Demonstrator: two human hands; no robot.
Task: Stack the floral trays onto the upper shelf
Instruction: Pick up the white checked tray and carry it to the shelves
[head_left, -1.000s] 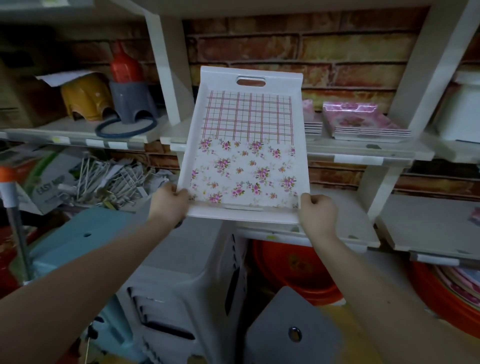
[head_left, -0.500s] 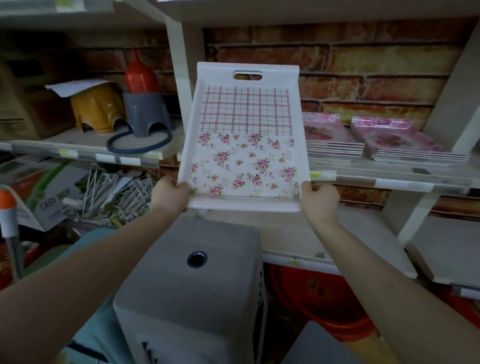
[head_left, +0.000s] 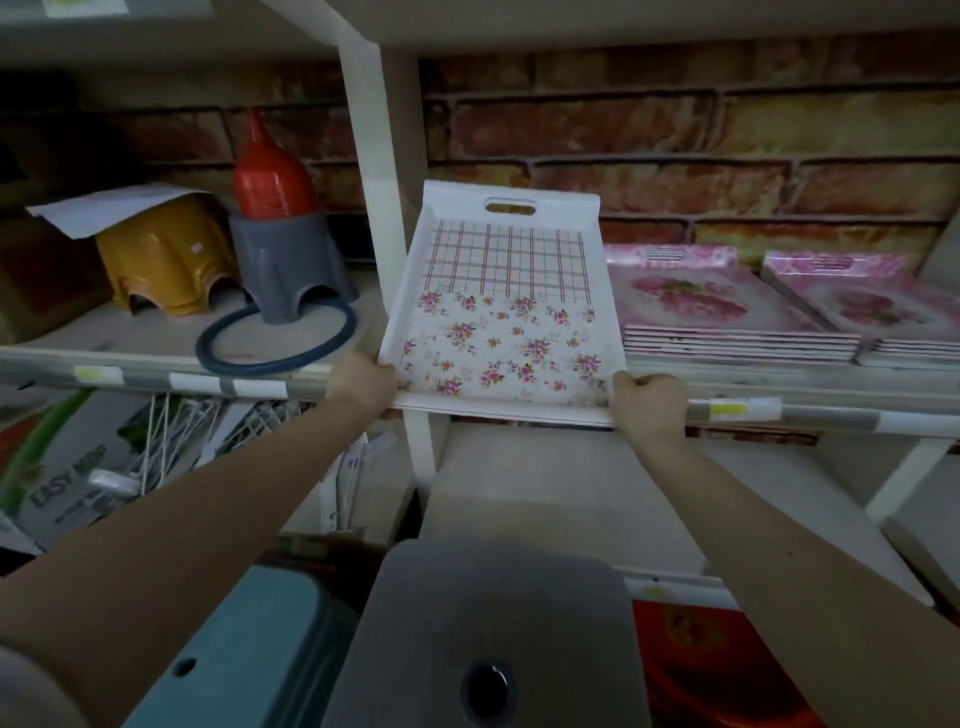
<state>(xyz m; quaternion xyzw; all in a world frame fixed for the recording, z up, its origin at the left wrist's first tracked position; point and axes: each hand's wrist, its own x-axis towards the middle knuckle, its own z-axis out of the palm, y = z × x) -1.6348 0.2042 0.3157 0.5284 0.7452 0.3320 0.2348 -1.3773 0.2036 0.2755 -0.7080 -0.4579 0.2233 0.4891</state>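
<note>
White plastic with a pink grid up top and little roses below, that's the floral tray (head_left: 498, 312), dead centre of the frame, far handle end tipped up toward the brick wall (head_left: 675, 130). Both arms stretch up from the lower corners, forearms cut off by the bottom edge. Left hand (head_left: 363, 384) is clamped round the near left corner, wrist bent, fingers curled under the rim and out of sight. Right hand (head_left: 649, 402) grips the near right corner, knuckles up, fingers wrapped over the edge. The tray's near edge sits right at the front lip of the upper shelf (head_left: 831, 410), just right of the white post (head_left: 384, 208) and just left of the first pink tray stack (head_left: 727, 312), with a second stack (head_left: 883, 312) running off the right side. Whether the tray's base touches the shelf board, can't tell, its own body hides that. It also covers the first stack's left edge. Bottom centre, a grey stool top (head_left: 493, 623) blocks the floor, and the box lettering (head_left: 67, 478) at lower left is too blurred to read
</note>
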